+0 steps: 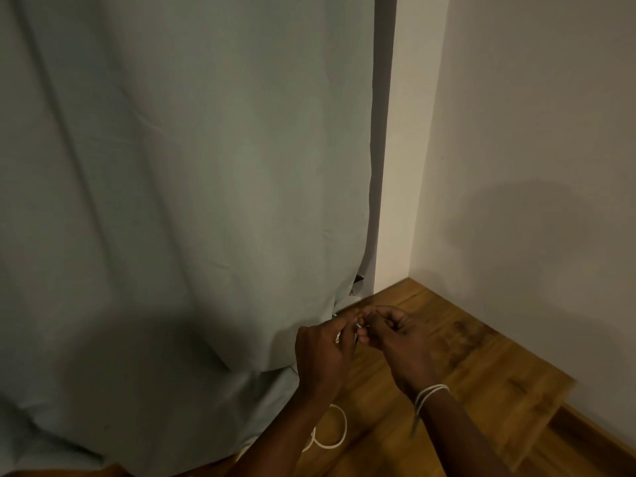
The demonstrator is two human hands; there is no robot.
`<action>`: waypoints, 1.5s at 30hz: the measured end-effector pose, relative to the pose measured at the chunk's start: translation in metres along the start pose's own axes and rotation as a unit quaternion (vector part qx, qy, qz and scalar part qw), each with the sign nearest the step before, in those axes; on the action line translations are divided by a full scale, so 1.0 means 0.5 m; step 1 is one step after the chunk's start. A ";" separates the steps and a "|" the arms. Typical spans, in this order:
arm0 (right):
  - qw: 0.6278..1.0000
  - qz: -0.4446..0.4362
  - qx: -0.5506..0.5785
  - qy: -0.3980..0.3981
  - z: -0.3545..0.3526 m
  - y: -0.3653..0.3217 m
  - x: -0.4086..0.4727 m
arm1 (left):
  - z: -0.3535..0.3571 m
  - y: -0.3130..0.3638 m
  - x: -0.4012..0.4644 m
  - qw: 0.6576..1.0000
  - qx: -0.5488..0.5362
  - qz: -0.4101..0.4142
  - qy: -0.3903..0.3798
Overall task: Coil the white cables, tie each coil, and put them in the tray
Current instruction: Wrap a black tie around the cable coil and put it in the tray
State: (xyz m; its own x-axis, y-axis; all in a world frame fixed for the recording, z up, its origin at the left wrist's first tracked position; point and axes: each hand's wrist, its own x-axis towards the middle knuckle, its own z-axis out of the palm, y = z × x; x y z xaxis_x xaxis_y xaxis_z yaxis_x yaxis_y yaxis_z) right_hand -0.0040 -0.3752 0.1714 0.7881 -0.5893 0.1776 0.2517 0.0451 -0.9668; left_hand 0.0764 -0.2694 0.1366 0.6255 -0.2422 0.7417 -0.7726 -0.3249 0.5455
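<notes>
Two hands meet fingertip to fingertip above a wooden table. The left hand (321, 352) and right hand (395, 342) both have curled fingers pinching a small bit of white cable (358, 328) between them; the fingers hide most of it. A thin white cord (430, 394) wraps the right wrist. Below the left forearm, a loop of white cable (339, 432) lies on the table (481, 366). A pale green curtain (172, 201) hangs to the left, draping over the table's edge. Plain walls (533, 149) form a corner behind.

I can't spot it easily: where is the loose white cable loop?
In the head view, the white cable loop lies low on the wooden floor, beneath the left forearm, beside the green curtain.
</notes>
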 end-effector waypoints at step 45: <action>0.989 -0.141 0.026 -0.028 -0.031 -0.207 0.055 | -0.059 -0.014 0.048 0.978 -0.164 -0.036 -0.120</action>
State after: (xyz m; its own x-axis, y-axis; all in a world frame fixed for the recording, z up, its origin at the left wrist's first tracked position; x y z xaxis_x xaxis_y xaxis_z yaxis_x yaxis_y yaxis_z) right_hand -0.0169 -0.4086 0.2735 0.7125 -0.5381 0.4504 0.4935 -0.0720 -0.8668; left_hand 0.0935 -0.2458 0.1622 0.6558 -0.4508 0.6056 -0.6948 -0.0467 0.7177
